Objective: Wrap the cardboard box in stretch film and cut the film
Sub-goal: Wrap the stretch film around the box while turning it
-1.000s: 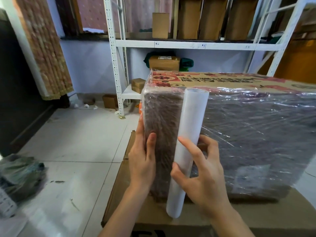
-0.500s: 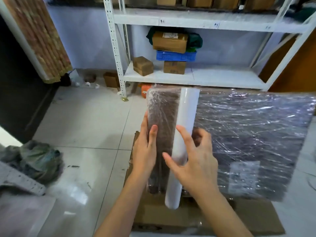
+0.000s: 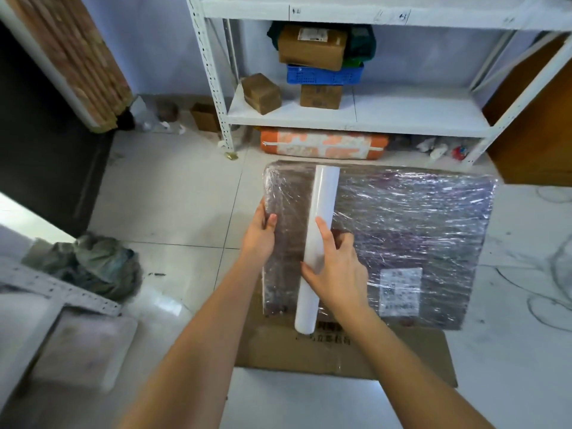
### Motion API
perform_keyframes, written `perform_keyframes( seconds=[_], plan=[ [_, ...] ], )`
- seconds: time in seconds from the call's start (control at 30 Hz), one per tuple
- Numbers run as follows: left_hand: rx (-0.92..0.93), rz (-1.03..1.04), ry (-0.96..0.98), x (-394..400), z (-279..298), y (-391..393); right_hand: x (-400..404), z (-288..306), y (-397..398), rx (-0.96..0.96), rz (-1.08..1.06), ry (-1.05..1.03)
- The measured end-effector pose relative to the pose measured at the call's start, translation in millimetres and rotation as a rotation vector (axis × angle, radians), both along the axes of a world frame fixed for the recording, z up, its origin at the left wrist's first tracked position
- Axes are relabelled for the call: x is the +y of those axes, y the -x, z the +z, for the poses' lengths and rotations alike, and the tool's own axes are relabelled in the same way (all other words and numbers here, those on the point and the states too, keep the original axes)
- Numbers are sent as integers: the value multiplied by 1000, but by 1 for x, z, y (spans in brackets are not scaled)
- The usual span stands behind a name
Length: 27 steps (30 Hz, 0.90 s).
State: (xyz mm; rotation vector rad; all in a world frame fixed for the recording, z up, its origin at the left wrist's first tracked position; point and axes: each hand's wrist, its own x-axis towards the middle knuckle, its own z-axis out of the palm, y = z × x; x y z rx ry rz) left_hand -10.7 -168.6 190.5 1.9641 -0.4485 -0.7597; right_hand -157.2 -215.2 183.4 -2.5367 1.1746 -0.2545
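Gripping the roll of film [image 3: 316,243] around its middle, the right hand [image 3: 339,274] had its thumb on the near side and its fingers curled over the far side, so it was clamped on the roll. The roll lay across the top of the box [image 3: 418,230], close to the box's left edge, with its near end sticking out past the box's front edge. The left hand [image 3: 259,235] was on the box's left edge, thumb on top and fingers wrapped down the side, holding it. The box was already covered in shiny film, with a white label [image 3: 400,291] showing through near its front edge. It sat on a flattened sheet of cardboard [image 3: 387,357] on the tiled floor [image 3: 173,193]. Behind it stood a white shelf rack [image 3: 356,117] with small boxes and a blue crate [image 3: 323,75].
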Motion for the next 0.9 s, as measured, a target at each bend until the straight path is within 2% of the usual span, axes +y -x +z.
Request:
perform_keyframes(
  seconds=[0.1, 0.23, 0.57, 0.63, 0.77, 0.9],
  plan=[
    [24, -5, -127, -13, 17, -7, -17, 8, 5, 54, 19, -24],
    [30, 9, -194, -23, 29, -8, -28, 11, 13, 32, 27, -49],
    [24, 14, -176, -32, 18, -24, -20, 4, -31, 120, -93, -31],
    [14, -3, -187, -35, 15, -29, -27, 4, -29, 80, -82, -5],
    [-29, -30, -221, -38, 11, -33, -43, 13, -18, 21, -73, -200],
    [-58, -25, -217, -35, 8, -31, -43, 21, -13, -46, -192, -331]
  ],
)
